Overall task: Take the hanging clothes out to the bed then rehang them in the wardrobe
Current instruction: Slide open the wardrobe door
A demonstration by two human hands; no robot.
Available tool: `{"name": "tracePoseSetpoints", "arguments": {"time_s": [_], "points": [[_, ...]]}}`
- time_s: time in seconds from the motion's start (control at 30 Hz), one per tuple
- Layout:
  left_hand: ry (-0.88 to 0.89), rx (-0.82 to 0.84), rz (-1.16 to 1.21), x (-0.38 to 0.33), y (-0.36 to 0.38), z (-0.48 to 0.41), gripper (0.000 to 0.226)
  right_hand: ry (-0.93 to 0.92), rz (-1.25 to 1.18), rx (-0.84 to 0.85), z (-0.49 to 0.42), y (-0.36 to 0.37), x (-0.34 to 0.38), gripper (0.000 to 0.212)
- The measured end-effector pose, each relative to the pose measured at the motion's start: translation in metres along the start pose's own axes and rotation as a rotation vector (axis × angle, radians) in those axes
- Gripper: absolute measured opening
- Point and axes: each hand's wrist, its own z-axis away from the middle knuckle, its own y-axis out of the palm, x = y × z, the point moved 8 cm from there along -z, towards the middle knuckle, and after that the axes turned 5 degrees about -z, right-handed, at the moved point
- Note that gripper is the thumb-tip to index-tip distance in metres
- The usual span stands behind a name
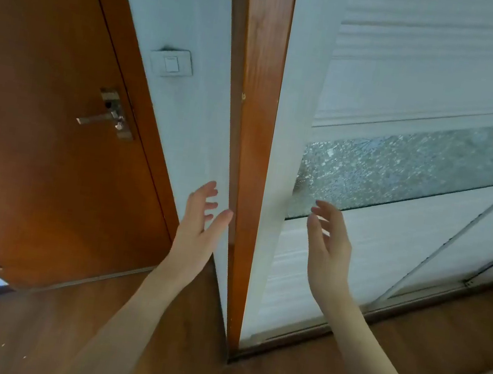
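Two bare hands raised before a closed wardrobe; no clothes visible.

Near: wooden floor [173, 335]. Left hand [198, 227], fingers spread, empty, thumb close to the brown wooden side panel [254, 124]; contact unclear. Right hand [327, 242], fingers loosely spread, empty, in front of the white sliding wardrobe door [427, 85] with its frosted glass band [399, 170]. Farther left: wall switch [170, 63]; brown room door [41, 126] with metal handle [102, 119].

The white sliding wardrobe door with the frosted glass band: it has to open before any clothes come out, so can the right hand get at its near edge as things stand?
Probably yes. The right hand is open and empty beside the white sliding wardrobe door, with nothing between them.
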Motion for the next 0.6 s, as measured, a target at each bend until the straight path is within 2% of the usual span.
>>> {"name": "tracePoseSetpoints", "arguments": {"time_s": [0.1, 0.23, 0.4, 0.6], "points": [[0.095, -0.068, -0.086, -0.015, -0.003, -0.012, 0.066, -0.126, 0.048, -0.086, -0.004, 0.026, 0.02, 0.04], [0.196, -0.07, -0.084, -0.024, 0.003, -0.018, 0.062, -0.153, 0.003, -0.121, -0.001, 0.058, 0.021, 0.054], [0.254, -0.072, -0.052, -0.021, 0.002, -0.027, 0.063, -0.13, -0.039, -0.172, -0.005, 0.059, 0.013, 0.056], [0.287, -0.053, -0.043, -0.019, 0.002, -0.032, 0.068, -0.037, -0.218, -0.228, -0.01, 0.075, 0.003, 0.05]]}}
